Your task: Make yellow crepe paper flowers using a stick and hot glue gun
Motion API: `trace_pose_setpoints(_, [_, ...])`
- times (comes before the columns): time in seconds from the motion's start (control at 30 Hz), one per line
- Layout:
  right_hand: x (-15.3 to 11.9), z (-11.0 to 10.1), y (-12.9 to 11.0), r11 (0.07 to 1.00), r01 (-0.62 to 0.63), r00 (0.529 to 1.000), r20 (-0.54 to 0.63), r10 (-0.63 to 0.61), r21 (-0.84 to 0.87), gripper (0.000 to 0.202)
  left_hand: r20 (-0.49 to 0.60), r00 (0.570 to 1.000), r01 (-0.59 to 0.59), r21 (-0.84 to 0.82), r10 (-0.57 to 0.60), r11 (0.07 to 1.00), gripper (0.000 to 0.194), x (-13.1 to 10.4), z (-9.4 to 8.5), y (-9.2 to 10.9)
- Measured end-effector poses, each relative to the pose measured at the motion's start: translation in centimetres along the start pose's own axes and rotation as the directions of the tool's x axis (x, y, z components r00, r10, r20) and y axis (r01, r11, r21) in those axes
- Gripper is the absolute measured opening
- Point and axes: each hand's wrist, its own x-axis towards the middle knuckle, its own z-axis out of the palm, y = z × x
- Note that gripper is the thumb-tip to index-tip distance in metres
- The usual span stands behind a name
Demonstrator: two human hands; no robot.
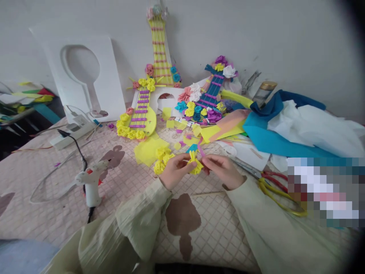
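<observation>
Between my hands, over the middle of the table, is a yellow crepe paper flower (195,166) with a gathered, pinched stem. My left hand (177,170) is closed round its left side, thumb across the front. My right hand (224,169) is closed in a pinch at the flower's right edge, its fingertips partly hidden. Just beyond the flower lie a small blue piece (193,147) and a purple paper strip (200,149). Several finished yellow flowers (161,161) sit to the left of my left hand, beside a yellow paper sheet (145,151).
A white glue gun (92,186) stands at the left, its cord trailing. Scissors with red and yellow handles (265,179) lie at the right. Decorated guitar shapes (142,110) lean at the back, with a power strip (72,133) behind left and blue cloth (261,133) behind right.
</observation>
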Motion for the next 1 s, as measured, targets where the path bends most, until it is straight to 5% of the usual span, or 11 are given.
trace_pose_setpoints(0.23, [-0.7,0.7,-0.2,0.998,-0.070,0.997,0.021,0.070,0.003,0.026,0.076,0.987,0.156,-0.216,-0.143,0.964,0.032,-0.7,-0.8,-1.1])
trace_pose_setpoints(0.33, [-0.7,-0.2,-0.5,0.979,-0.031,0.999,0.014,0.034,-0.199,0.033,-0.005,0.985,0.164,-0.244,-0.171,0.956,0.033,-0.6,-0.9,-0.9])
trace_pose_setpoints(0.4, [-0.7,-1.0,-0.5,0.918,0.003,0.992,0.118,0.047,-0.396,0.035,-0.070,0.983,0.145,-0.264,-0.169,0.954,0.033,-0.5,-1.1,-0.8])
trace_pose_setpoints(0.53, [-0.7,-1.7,0.5,0.828,0.043,0.890,0.398,0.223,-0.560,0.022,-0.135,0.975,0.133,-0.269,-0.174,0.954,0.033,-0.3,-1.5,-0.6])
trace_pose_setpoints(0.7, [-1.0,-1.2,0.9,0.725,0.187,0.798,0.533,0.281,-0.663,0.006,-0.138,0.973,0.141,-0.280,-0.185,0.950,0.034,-0.4,-1.4,-0.4])
trace_pose_setpoints(0.87, [-0.5,-1.7,0.8,0.647,0.105,0.943,0.282,0.177,-0.756,0.018,-0.161,0.968,0.139,-0.295,-0.192,0.945,0.037,-0.4,-1.3,-0.3])
trace_pose_setpoints(1.0, [-0.3,-1.6,0.3,0.661,0.092,0.985,0.165,0.048,-0.744,0.025,-0.137,0.976,0.127,-0.282,-0.171,0.951,0.034,-0.5,-1.2,-0.1])
